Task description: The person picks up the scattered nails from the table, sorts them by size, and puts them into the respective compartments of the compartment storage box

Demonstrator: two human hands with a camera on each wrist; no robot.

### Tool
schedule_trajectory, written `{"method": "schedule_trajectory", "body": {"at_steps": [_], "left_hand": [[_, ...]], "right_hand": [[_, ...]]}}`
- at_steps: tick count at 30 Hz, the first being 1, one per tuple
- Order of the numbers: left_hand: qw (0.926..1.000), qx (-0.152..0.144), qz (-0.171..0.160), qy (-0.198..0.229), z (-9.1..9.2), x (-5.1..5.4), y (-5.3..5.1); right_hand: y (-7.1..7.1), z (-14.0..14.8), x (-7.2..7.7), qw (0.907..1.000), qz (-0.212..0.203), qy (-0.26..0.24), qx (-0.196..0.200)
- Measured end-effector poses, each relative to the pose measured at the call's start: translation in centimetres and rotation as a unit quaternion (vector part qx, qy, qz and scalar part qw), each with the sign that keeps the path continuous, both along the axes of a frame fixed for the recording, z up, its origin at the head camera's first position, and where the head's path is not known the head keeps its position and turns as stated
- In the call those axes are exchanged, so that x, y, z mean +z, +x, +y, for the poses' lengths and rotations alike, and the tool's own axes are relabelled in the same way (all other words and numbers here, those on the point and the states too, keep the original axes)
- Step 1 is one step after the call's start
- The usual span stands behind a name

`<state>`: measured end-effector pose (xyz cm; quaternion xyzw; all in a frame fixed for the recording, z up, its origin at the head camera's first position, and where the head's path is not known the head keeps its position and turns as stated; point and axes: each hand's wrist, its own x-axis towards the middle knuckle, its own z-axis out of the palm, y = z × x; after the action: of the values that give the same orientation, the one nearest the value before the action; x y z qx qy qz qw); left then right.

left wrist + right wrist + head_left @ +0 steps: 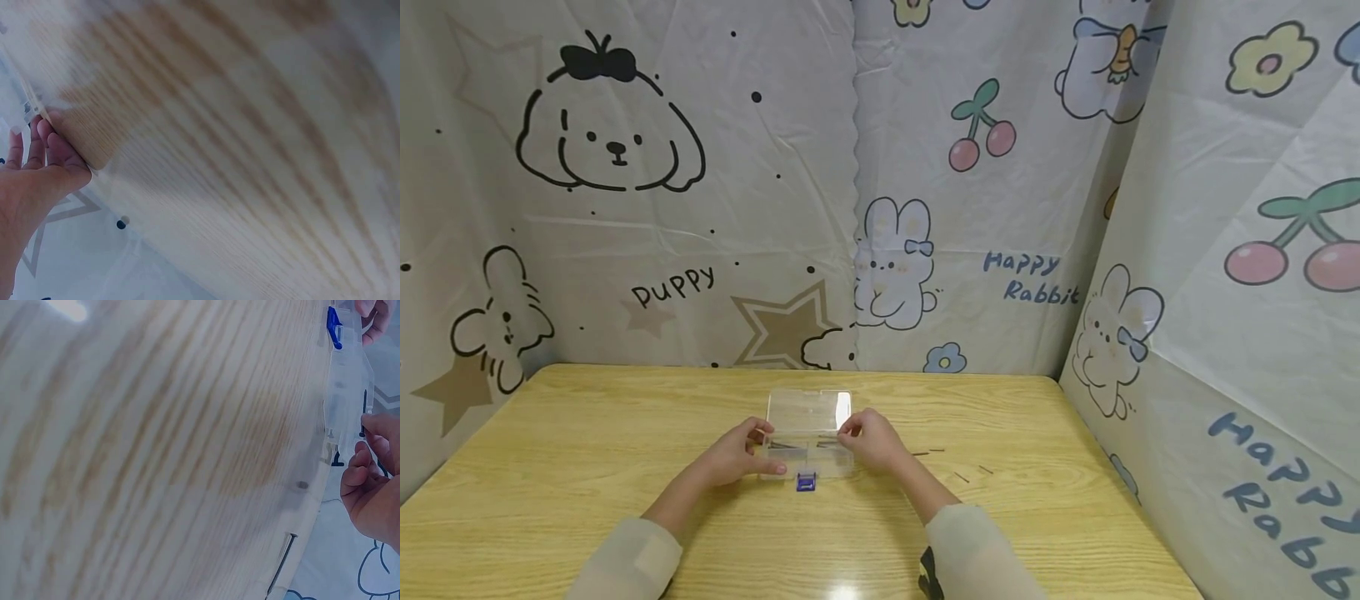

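A clear plastic box (833,475) with a raised lid (805,412) and a blue latch (806,482) stands on the table. My left hand (730,454) grips its left side, thumb along the front and fingers behind. At the right side, my right hand (876,442) has its fingertips at the box's edge. The right wrist view shows that hand pinching a dark nail (365,400) over the box. More thin nails (786,446) lie in the compartments. In the left wrist view only part of the left hand (44,162) shows, and the box is mostly hidden.
Several loose nails (987,470) lie on the wooden table (737,550) to the right of the box. One nail (282,564) shows a flat head in the right wrist view. Printed cloth (790,208) hangs behind the table and along its right side.
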<state>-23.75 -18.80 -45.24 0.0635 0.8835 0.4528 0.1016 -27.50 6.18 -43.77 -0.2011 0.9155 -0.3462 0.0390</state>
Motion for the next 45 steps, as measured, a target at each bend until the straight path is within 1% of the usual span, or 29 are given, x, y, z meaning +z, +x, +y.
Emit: {"method": "schedule_trajectory", "body": {"at_steps": [10,25,35,39,45], "left_hand": [[1.0000,-0.004,0.003,0.001,0.1,0.1,0.1],[1.0000,0.000,-0.002,-0.001,0.1,0.0,0.0],[1.0000,0.001,-0.005,-0.003,0.1,0.1,0.1],[1.0000,-0.002,-0.003,-0.001,0.1,0.2,0.2],[1.0000,-0.004,-0.002,-0.003,0.1,0.2,0.2]], "right_hand": [[-0.5,-0.5,-0.8,0.9996,0.019,0.020,-0.005],[-0.4,-1.0,-0.8,0.9998,0.008,0.015,-0.004],[-0.6,-1.2,-1.2,0.9997,0.005,0.023,-0.012],[-0.5,-1.2,-1.1,0.9996,0.003,0.022,-0.016],[-0.4,-0.8,-0.6,0.9997,-0.005,0.007,-0.021]]}}
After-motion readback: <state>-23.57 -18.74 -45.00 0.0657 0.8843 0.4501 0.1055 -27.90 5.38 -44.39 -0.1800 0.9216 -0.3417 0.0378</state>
